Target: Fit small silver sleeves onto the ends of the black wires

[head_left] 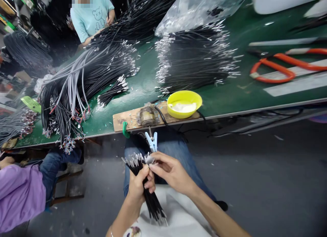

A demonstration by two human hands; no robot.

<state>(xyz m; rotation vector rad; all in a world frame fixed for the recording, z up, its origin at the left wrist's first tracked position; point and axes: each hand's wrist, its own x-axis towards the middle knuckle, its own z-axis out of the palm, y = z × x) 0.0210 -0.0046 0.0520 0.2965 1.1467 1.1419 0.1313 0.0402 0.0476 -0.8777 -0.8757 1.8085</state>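
A bundle of short black cables [150, 199] with bare silvery ends is wrapped in the fingers of my left hand [140, 184], above my lap. My right hand [173, 168] pinches at the upper ends of the bundle, thumb and forefinger together; a small greyish piece shows at its fingertips, too small to name. Just above the hands, a light blue clothes peg [152, 141] sits on the shaft of a small motor [148, 115]. This motor is fixed on a wooden board [122, 122] at the bench edge.
A yellow bowl [184, 105] with white stuff stands on the board, beside a green clamp [125, 129]. Piles of black cables [194, 58] and grey cables [79, 70] cover the green bench [145, 66]. Orange-handled scissors [273, 71] lie right. Two other people sit nearby.
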